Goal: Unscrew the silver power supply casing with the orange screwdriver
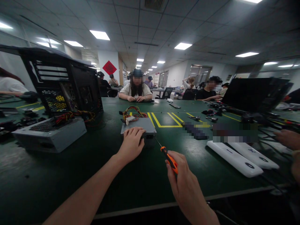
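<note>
A grey computer power supply [138,123] lies on the green table in front of me, with a bundle of coloured cables [133,113] at its far side. My left hand [132,142] grips its near left part, fingers over the top and thumb down the near face. In my right hand [182,175] is an orange and black screwdriver [169,156], its handle held between thumb and fingers. The thin shaft points up and left, and the tip is at or close to the power supply's near right corner; whether it touches, I cannot tell.
On the left stand a black computer case [82,84] and another grey power supply [56,136]. White power banks [234,157] lie at right near a blurred-out phone [194,129]. Black monitors [253,92] stand behind. Across the table sits a person [136,87]; another person's hand [288,139] shows at right.
</note>
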Tool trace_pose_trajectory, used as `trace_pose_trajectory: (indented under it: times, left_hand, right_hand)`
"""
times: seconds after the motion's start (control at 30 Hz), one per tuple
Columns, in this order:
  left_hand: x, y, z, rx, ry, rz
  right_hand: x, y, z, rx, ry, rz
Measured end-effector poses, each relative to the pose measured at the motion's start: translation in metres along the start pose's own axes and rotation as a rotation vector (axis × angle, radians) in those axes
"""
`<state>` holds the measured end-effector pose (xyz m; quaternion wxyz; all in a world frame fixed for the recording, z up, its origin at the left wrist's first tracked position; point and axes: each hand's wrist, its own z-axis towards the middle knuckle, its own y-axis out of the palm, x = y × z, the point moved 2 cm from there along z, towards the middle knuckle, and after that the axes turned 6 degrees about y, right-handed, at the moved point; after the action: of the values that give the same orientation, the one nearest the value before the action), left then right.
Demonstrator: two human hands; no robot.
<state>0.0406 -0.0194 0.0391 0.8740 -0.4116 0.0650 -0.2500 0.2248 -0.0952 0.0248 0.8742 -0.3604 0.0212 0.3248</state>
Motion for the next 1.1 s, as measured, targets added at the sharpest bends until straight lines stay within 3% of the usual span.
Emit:
trace_pose_trajectory:
  times: [0.17,0.3,0.43,0.6,0.77,0.97,1.1]
  left_hand:
    - [0.000,-0.001,0.000,-0.012,-0.001,-0.001]
    - [0.000,-0.001,0.001,-0.011,-0.005,0.001]
    - [0.000,0.000,0.001,-0.009,-0.005,0.003]
    - [0.000,-0.002,0.000,-0.015,0.000,-0.004]
    - [0.001,-0.002,0.001,-0.015,-0.004,0.002]
    - [0.000,0.000,0.001,-0.007,0.001,0.009]
    - [0.000,-0.001,0.001,-0.021,0.001,0.002]
  right_hand:
    - [0.009,-0.007,0.003,-0.031,0.073,-0.109]
    - [0.003,-0.012,0.005,-0.068,0.034,-0.083]
    - [-0.003,-0.005,0.002,-0.049,-0.054,-0.081]
    - [0.007,-0.003,0.001,0.006,0.007,-0.151]
    - [0.003,-0.009,0.004,-0.086,-0.005,-0.054]
    - [0.001,-0.002,0.003,-0.050,-0.073,-0.057]
    - [0.010,-0.006,0.005,-0.026,0.001,-0.058]
